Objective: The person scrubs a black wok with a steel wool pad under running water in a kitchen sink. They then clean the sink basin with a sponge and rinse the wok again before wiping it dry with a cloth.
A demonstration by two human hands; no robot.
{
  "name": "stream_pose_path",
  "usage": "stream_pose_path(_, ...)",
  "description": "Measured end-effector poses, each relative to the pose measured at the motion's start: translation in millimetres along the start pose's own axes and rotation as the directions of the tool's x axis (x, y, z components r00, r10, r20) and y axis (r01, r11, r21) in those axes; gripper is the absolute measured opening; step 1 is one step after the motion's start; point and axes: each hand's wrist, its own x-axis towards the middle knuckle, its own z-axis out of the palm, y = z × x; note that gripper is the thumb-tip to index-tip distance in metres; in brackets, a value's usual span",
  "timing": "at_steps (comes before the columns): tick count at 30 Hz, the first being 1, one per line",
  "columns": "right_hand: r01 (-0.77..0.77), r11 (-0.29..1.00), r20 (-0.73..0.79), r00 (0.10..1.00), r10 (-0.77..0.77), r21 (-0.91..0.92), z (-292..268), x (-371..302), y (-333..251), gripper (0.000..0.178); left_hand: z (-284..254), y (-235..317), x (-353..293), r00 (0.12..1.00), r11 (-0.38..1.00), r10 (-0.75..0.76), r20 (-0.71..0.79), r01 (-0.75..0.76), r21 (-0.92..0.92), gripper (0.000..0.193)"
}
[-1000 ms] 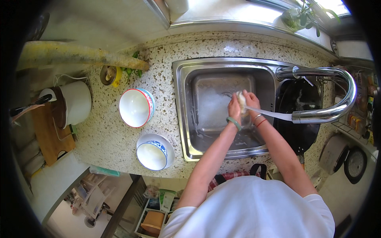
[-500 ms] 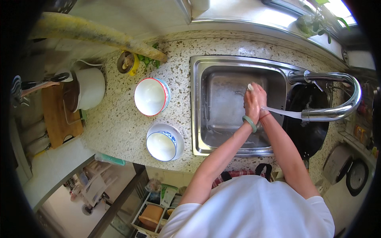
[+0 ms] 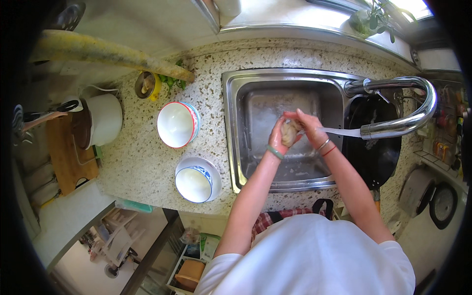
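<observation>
A pale beige, crumpled wad point(image 3: 289, 132) sits between my hands over the steel sink point(image 3: 234, 147); its exact kind is hard to make out. My left hand point(image 3: 277, 136) is closed around its left side. With bent fingers, my right hand point(image 3: 309, 127) cups its far and right sides, fingertips close to those of the left. Both hands look wet. From the chrome faucet point(image 3: 400, 129), a stream of water point(image 3: 339, 131) runs leftward onto my right hand. Water and some foam lie on the sink's bottom.
Left of the sink stand a red-rimmed bowl stack point(image 3: 178, 125) and a blue-patterned bowl point(image 3: 194, 185) in a wider white one. A yellow mug point(image 3: 156, 87), green peppers point(image 3: 169, 82) and a white pot point(image 3: 105, 120) are farther left. A black wok point(image 3: 373, 157) sits under the faucet.
My hands have parted from a tight clasp and turned, laying the beige wad open to view. The view has shifted slightly. Water keeps running.
</observation>
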Motion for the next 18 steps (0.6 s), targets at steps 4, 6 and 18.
stream_pose_path(4, -0.249, 0.967, 0.379, 0.890, 0.252, -0.058, 5.3, 7.2, 0.5, 0.035, -92.7, 12.9, -0.3, 0.950, 0.982, 0.184, -0.252, -0.189, 0.002, 0.028)
stream_pose_path(6, -0.301, 0.883, 0.341, 0.839, 0.424, -0.359, 14.5, 5.1, 7.1, 0.031, -107.2, 1.8, -17.0, 0.860, 0.950, 0.311, -0.405, -0.278, 0.140, 0.028)
stream_pose_path(18, -0.208, 0.951, 0.183, 0.969, 0.168, 0.227, -10.2, -2.6, -30.9, 0.044, -35.0, -31.0, 6.2, 0.991, 0.991, 0.133, -0.023, -0.133, 0.026, 0.027)
